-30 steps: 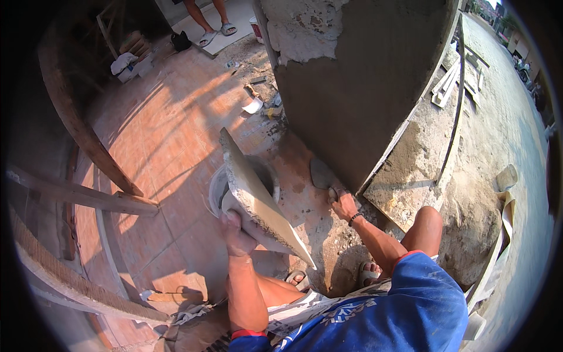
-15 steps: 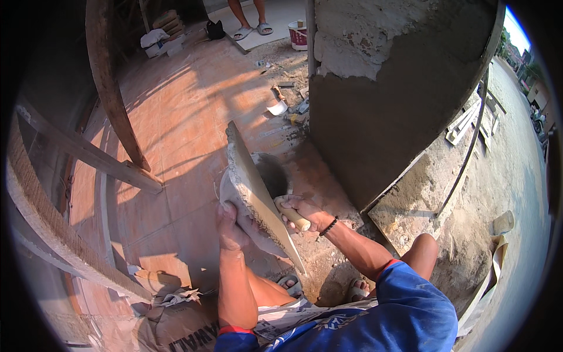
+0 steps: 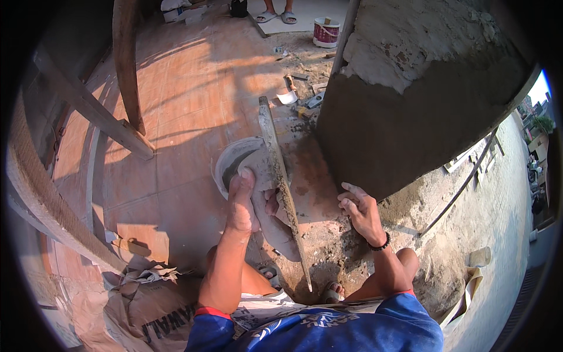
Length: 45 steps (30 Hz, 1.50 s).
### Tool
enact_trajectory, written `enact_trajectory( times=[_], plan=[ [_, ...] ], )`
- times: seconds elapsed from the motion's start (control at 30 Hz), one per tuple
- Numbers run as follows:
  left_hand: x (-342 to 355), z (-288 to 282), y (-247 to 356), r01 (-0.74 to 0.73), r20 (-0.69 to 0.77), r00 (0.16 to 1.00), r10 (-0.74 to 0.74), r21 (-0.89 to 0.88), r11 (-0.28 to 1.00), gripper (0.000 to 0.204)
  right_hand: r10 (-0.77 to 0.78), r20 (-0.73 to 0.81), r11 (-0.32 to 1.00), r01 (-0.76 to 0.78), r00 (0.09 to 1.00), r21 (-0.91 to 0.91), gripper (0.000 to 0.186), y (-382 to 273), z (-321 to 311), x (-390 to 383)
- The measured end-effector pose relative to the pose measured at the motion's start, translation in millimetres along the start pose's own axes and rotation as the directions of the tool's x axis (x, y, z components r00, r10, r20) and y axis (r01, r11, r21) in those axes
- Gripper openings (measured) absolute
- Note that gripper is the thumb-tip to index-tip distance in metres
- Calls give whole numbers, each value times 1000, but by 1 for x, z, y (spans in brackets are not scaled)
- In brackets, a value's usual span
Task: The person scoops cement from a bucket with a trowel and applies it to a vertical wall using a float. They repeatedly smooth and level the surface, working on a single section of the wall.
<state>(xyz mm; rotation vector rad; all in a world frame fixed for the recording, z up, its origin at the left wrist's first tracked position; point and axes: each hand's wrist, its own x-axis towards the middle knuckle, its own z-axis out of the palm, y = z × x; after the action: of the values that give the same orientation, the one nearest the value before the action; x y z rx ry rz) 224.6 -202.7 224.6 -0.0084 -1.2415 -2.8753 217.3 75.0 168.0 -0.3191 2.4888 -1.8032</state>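
Note:
My left hand grips a grey, cement-smeared sheet-like piece against the left face of a long board. The board stands almost edge-on before me, its edge crusted with mortar. Fingertips show through beside the grey piece; the rest of the grip is hidden. Behind my left hand is a round bucket with grey residue inside. My right hand, a dark bead bracelet at its wrist, hovers right of the board, empty, its index finger stretched and the others loosely bent.
A wall with wet dark plaster rises at the right. A white-bladed scraper and rubble lie beyond the board. Wooden beams lean at left, above a brown paper sack. Another person's feet stand by a red-and-white pail.
My right hand has let go of the pale cylindrical handle and moved right, away from the board. The board has turned more upright and edge-on, with my left hand still at its left side.

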Motion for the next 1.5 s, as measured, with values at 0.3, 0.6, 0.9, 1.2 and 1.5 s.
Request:
enact_trajectory(
  times=[0.3,0.6,0.9,1.2,1.5],
  plan=[
    [101,46,-138,320,-96,944,-315,43,946,51,-655,-685,756,256,319,-603,43,-52,-114,-26],
    [185,-66,-266,535,-325,771,-547,-137,834,52,-763,-499,592,134,411,-795,73,21,-130,44],
    [263,-89,-309,463,-336,823,-457,-67,884,49,-735,-390,527,106,554,-843,64,97,-154,16],
    [236,-54,-338,592,-405,726,-555,-42,805,47,-527,-763,838,378,375,-393,46,97,-136,25],
    [120,-31,-368,574,-425,706,-567,-126,809,46,-716,-625,653,-21,312,-757,62,65,-135,39]
  ],
)
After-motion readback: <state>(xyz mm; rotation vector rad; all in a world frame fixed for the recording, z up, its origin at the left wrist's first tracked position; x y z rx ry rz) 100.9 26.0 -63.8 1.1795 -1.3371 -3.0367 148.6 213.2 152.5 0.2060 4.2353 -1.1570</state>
